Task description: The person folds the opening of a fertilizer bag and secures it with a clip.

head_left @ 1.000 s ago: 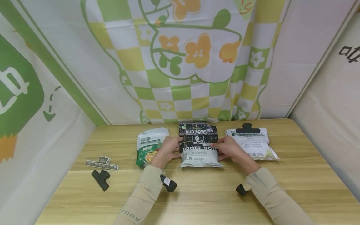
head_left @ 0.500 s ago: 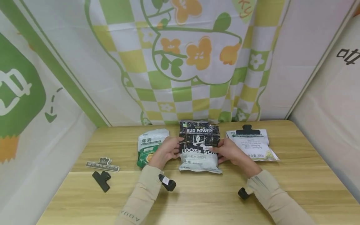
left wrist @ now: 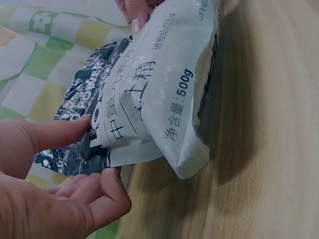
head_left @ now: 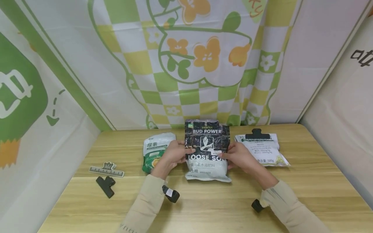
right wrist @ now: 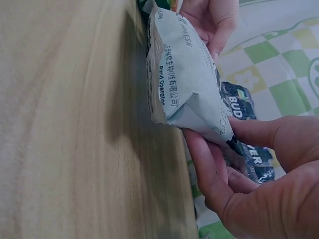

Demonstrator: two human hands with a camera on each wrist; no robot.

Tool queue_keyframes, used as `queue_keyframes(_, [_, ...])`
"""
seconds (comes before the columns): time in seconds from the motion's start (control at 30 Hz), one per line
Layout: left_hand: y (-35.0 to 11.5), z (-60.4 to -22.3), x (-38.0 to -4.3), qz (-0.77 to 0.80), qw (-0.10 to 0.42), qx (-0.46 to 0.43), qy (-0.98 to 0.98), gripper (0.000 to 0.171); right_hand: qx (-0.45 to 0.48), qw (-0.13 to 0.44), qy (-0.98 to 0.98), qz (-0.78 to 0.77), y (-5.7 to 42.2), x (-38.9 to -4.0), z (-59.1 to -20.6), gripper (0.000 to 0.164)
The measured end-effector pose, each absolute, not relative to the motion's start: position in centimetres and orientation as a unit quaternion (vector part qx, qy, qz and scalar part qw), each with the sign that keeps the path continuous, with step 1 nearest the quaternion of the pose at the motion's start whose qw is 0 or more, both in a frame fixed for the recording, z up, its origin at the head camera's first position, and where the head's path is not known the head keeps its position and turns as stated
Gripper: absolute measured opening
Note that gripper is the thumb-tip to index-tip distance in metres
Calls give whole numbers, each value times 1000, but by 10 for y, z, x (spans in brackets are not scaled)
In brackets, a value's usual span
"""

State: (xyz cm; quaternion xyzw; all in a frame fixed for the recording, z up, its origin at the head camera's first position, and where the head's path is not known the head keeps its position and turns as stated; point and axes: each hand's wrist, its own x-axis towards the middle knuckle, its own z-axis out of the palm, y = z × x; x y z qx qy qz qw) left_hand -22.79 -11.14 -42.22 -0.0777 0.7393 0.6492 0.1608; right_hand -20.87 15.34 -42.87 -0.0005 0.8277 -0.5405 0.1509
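Note:
A black and white fertilizer bag (head_left: pixel 207 168) marked "BUD POWER" and "LOOSE SOIL" is held up between both hands at the middle of the table. My left hand (head_left: pixel 173 154) pinches its left side, thumb on the printed front and fingers behind, as the left wrist view shows on the bag (left wrist: pixel 164 84). On the opposite side my right hand (head_left: pixel 240 156) grips the edge the same way; in the right wrist view its thumb lies over the front of the bag (right wrist: pixel 187 69) and its fingers curl underneath. The bag's top is creased.
Left of the hands lies a green and white pouch (head_left: pixel 154 149), partly behind the left hand. At right a white bag (head_left: pixel 266 150) bears a black clip (head_left: pixel 256 134). A piano-print clip (head_left: pixel 106 169) and another black clip (head_left: pixel 105 186) lie at far left. A patterned curtain (head_left: pixel 189 94) hangs behind.
The bag's top has risen and its face now turns more upright toward the head camera. Its bottom edge sits slightly nearer. Both hands keep hold of its sides; the left thumb reaches further over the front.

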Motion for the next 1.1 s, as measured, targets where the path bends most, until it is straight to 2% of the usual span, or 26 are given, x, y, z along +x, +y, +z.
queue_keyframes(0.23, [-112,-413,-212,645,126,-31,753,52,7,154,813,-561,158,-195,-416,44])
queue_keyframes(0.4, [-112,-406,-199,632,103,-30,768,50,-24,147,810,-567,162,-185,-409,47])
queue_keyframes(0.6, [-109,-398,-185,610,73,-35,788,56,-56,123,810,-570,169,-172,-404,44])
queue_keyframes(0.83, [-104,-395,-168,596,32,-11,802,52,-78,107,815,-565,175,-161,-400,75])
queue_keyframes(1.1, [-107,-396,-154,596,23,4,803,50,-77,121,817,-559,178,-149,-397,73])
